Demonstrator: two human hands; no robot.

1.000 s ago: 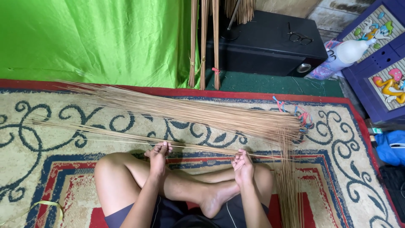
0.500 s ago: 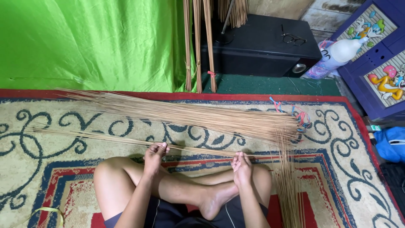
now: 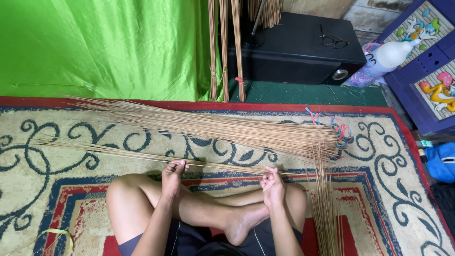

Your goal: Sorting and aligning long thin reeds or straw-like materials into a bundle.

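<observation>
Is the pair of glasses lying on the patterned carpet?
No, the pair of glasses lies on top of the black box, beyond the carpet.

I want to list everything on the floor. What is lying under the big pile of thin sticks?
Under the big pile of thin sticks lies the patterned carpet, cream with dark scrolls. Coloured bands show at its right end. Anything directly beneath the dense sticks is covered.
</observation>
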